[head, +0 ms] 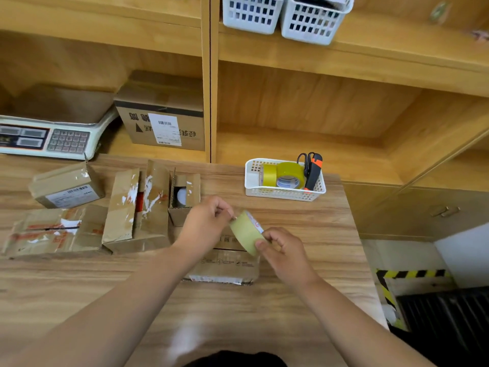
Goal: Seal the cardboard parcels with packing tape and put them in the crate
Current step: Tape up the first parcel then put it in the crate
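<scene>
At frame centre, the right hand (284,250) grips a tape roll (246,232) just above a parcel (225,263) on the table (304,226); the left hand (205,221) pinches its loose end, upper left of the roll.

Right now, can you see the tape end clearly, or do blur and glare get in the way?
Head view: tape roll, left hand and right hand fairly sharp, tape end too small to make out; head view edges bow and soften, blurring the white baskets up top; head view also shows a pale glare patch on the table near the bottom.
</scene>
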Tool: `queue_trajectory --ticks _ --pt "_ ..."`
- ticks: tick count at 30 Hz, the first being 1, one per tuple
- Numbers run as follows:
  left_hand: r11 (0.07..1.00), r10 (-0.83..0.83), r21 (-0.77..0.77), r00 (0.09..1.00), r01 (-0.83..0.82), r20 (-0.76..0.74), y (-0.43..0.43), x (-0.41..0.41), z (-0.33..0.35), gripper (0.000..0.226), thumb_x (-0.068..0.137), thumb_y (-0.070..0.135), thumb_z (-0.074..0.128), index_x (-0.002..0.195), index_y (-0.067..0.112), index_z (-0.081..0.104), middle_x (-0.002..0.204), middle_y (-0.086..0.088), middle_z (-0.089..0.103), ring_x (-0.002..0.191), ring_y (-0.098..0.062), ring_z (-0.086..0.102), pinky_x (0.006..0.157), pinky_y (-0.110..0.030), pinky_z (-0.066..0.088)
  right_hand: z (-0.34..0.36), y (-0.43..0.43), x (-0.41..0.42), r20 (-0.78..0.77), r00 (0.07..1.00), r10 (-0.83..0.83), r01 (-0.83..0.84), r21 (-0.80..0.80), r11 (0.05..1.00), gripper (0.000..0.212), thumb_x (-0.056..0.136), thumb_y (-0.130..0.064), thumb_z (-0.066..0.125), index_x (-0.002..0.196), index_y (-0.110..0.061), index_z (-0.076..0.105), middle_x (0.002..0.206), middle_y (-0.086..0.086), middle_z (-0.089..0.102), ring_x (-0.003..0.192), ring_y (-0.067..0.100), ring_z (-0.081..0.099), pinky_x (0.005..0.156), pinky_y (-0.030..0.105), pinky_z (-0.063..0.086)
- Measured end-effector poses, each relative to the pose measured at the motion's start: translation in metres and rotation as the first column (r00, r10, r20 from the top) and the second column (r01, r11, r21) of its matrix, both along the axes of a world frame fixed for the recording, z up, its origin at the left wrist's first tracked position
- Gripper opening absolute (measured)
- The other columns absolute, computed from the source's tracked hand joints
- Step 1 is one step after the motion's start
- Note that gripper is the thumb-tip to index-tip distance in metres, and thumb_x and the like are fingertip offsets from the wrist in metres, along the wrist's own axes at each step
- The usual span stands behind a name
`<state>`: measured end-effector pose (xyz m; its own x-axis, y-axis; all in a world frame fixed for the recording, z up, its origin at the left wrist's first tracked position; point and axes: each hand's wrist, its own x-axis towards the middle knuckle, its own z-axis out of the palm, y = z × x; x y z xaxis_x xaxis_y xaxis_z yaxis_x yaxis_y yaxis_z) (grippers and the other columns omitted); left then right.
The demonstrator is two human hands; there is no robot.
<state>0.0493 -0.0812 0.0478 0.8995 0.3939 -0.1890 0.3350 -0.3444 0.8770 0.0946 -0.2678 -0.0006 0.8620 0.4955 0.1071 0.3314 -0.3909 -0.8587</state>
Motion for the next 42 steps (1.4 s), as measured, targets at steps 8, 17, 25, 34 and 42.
queue_trajectory --ticks 8,17,25,34,42 --pt "0.997 0.051 0.062 0.998 -0.053 0.028 -0.017 0.001 -0.008 0.017 0.096 0.020 0.046 0.082 0.026 0.052 0.084 0.010 0.068 0.079 -0.015 0.064 0.077 -0.044 0.052 0.006 -0.004 0.006 -0.061 0.998 -0.028 0.025 -0.048 0.999 0.027 0.081 -0.041 0.058 0.063 -0.021 0.054 0.061 -0.010 0.051 0.060 0.005 0.044 0.057 0.029 0.036" --pt "0.981 0.019 0.195 1.000 -0.022 0.017 -0.025 0.004 -0.007 0.019 0.098 0.022 0.043 0.081 0.028 0.046 0.071 0.004 0.058 0.061 -0.012 0.052 0.051 -0.029 0.032 0.006 -0.010 0.008 -0.132 0.988 -0.075 0.062 -0.101 0.993 0.035 0.087 -0.031 0.063 0.056 -0.029 0.048 0.052 -0.012 0.043 0.053 0.006 0.038 0.053 0.032 0.034" --pt "0.991 0.131 -0.025 0.990 -0.130 0.047 -0.026 0.001 -0.014 0.013 0.096 0.017 0.049 0.085 0.017 0.057 0.084 -0.001 0.063 0.074 -0.014 0.056 0.064 -0.028 0.044 0.012 -0.008 0.022 -0.172 0.981 -0.090 0.042 -0.264 0.964 0.047 0.087 -0.037 0.062 0.046 -0.025 0.042 0.043 -0.010 0.038 0.046 0.007 0.034 0.052 0.031 0.027" --pt "0.900 0.289 -0.318 0.954 -0.299 -0.079 0.002 -0.006 -0.024 0.015 0.090 0.008 0.054 0.079 0.011 0.063 0.074 -0.004 0.063 0.069 -0.015 0.056 0.074 -0.032 0.049 0.019 -0.001 0.020 -0.563 0.821 -0.094 0.080 -0.049 0.996 0.045 0.086 -0.043 0.063 0.072 -0.001 0.063 0.065 0.015 0.060 0.065 0.015 0.053 0.064 0.026 0.040" --pt "0.750 0.431 -0.461 0.879 -0.474 -0.202 0.028 -0.027 -0.049 0.008 0.089 0.007 0.062 0.084 0.004 0.067 0.063 -0.006 0.060 0.053 -0.012 0.053 0.055 -0.019 0.046 0.019 0.002 0.018 -0.561 0.824 0.082 -0.052 0.068 0.996 0.026 0.087 -0.015 0.065 0.065 -0.018 0.052 0.061 -0.006 0.047 0.061 0.007 0.040 0.059 0.022 0.031"
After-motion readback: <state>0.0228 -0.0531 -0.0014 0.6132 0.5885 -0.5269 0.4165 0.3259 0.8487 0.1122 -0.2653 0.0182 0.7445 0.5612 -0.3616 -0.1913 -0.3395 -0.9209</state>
